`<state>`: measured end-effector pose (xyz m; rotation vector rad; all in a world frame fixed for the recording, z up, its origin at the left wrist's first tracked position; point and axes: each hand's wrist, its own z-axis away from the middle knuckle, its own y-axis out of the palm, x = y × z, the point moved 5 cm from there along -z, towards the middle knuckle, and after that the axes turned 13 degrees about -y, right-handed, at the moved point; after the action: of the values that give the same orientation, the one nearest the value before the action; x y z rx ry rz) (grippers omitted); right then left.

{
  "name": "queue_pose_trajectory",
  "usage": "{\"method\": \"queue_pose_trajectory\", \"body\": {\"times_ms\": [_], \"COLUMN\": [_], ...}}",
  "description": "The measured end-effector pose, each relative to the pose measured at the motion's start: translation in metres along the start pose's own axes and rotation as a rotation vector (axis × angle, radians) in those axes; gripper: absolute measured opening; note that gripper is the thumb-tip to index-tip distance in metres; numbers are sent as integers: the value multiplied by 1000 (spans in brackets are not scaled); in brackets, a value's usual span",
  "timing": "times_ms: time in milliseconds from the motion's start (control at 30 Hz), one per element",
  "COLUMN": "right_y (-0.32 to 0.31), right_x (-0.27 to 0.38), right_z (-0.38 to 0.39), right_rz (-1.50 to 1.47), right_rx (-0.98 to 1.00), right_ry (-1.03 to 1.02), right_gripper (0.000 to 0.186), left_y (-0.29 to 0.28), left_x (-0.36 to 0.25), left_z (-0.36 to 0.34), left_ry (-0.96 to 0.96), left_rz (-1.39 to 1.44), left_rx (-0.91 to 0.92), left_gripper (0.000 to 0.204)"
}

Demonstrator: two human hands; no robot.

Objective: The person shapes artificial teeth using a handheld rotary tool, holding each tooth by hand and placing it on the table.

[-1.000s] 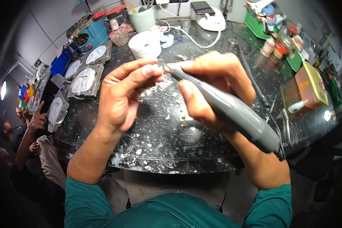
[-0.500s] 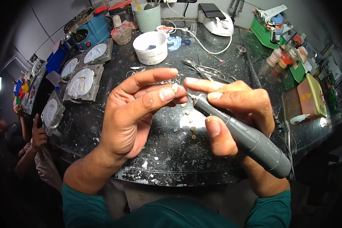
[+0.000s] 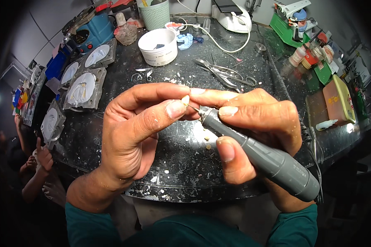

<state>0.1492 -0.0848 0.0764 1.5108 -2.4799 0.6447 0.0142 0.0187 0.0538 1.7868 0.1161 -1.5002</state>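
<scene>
Between the thumb and fingers of my left hand (image 3: 130,127), a small ivory-coloured artificial tooth (image 3: 185,100) is pinched. My right hand (image 3: 272,119) grips a dark grey rotary handpiece (image 3: 276,160), its body slanting down to the right. The thin metal bur (image 3: 194,109) at its front end points at the tooth; it reaches the tooth's edge or just beside it, and I cannot tell if they touch. My right index fingertip rests against the left fingertips. A few small tooth-like pieces (image 3: 208,146) lie on the table below the handpiece, partly hidden.
White shavings dot the black table (image 3: 185,164). Beyond my hands are metal pliers (image 3: 222,74) and a white tub (image 3: 158,51). Metal flasks with white plaster (image 3: 84,88) stand at left, below a blue machine (image 3: 92,35). A peach-coloured box (image 3: 336,99) stands right. Another person's hand (image 3: 44,158) shows far left.
My right index finger has come against the left fingertips. The tooth now stands more upright, with more of it showing. Both hands still hold the same things, and the view has shifted slightly.
</scene>
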Motion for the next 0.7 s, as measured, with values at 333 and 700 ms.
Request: {"method": "queue_pose_trajectory", "body": {"times_ms": [333, 700], "right_y": [-2, 0], "right_x": [2, 1], "right_z": [-3, -2], "right_rz": [28, 48], "right_rx": [39, 30], "right_ry": [-40, -34], "right_gripper": [32, 30], "left_y": [-1, -4], "left_x": [1, 2], "left_z": [1, 1], "left_ry": [26, 53], "left_rz": [-6, -36], "left_rx": [21, 21], "left_gripper": [22, 22]}}
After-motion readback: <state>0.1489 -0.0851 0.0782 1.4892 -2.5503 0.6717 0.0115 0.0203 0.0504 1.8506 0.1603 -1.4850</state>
